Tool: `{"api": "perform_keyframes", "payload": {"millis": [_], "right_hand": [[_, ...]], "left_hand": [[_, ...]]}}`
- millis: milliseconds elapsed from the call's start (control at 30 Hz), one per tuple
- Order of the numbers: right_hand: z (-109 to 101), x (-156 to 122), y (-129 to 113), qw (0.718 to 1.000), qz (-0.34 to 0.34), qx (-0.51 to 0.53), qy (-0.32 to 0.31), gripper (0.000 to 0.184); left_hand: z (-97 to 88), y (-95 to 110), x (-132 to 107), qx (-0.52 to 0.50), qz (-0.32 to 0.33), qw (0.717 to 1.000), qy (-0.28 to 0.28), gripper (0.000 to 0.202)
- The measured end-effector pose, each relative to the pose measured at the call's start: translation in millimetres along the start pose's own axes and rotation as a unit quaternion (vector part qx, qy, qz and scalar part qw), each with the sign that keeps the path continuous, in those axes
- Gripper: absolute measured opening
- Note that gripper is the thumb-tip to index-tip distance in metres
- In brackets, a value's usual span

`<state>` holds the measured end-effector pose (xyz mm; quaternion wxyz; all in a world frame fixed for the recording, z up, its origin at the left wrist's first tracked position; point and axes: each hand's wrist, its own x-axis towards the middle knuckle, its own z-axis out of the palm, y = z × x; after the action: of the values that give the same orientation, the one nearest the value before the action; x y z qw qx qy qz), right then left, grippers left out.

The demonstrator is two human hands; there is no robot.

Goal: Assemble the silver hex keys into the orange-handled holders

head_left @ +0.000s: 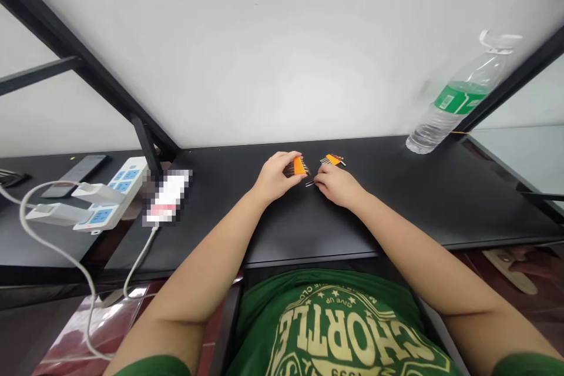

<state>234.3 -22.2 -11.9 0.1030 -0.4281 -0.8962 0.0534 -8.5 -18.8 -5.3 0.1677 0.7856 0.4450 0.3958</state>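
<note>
My left hand (277, 176) is closed, thumb and fingers pinching a small orange holder (299, 165) just above the black desk. Several thin metal rods stick out of that holder, like a hex key set. My right hand (337, 184) lies low on the desk a little to the right, fingers pressed together. A thin silver metal rod (310, 184) pokes out from its fingertips toward the left hand. Just beyond the right hand, a second orange holder (333, 160) with several metal rods rests on the desk.
A plastic water bottle (460, 97) with a green label stands at the back right. To the left are a blurred phone (170, 197) on a charging cable (141, 258), a white power strip (117, 194) and a dark phone (77, 175). Black frame bars (101, 64) flank the desk (308, 235).
</note>
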Motion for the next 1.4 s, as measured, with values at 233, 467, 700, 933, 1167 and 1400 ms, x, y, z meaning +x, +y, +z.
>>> {"api": "perform_keyframes", "payload": {"millis": [233, 467, 700, 933, 1167, 1400], "right_hand": [[-6.8, -0.9, -6.3, 0.998, 0.028, -0.004, -0.051, 0.009], [-18.6, -6.8, -6.7, 0.995, 0.032, 0.004, -0.090, 0.007], [-25.5, -12.8, 5.0, 0.994, 0.030, 0.071, -0.079, 0.012], [-23.4, -11.9, 23.3, 0.972, -0.025, 0.209, 0.101, 0.011], [-20.8, -9.0, 15.7, 0.955, -0.093, 0.197, 0.202, 0.016], [-19.8, -10.0, 13.5, 0.950, -0.078, 0.197, 0.231, 0.017]], "left_hand": [[-2.8, 9.0, -1.6, -0.013, 0.041, 0.999, -0.025, 0.047], [-3.4, 10.7, -2.3, -0.023, 0.040, 0.997, -0.069, 0.048], [-1.1, 12.5, -3.2, -0.098, 0.050, 0.988, -0.110, 0.051], [4.8, 1.9, -3.3, -0.097, 0.024, 0.991, -0.088, 0.056], [3.5, 8.1, -2.8, -0.037, 0.021, 0.995, -0.087, 0.052], [3.0, 10.8, -3.0, -0.035, 0.010, 0.994, -0.102, 0.053]]}}
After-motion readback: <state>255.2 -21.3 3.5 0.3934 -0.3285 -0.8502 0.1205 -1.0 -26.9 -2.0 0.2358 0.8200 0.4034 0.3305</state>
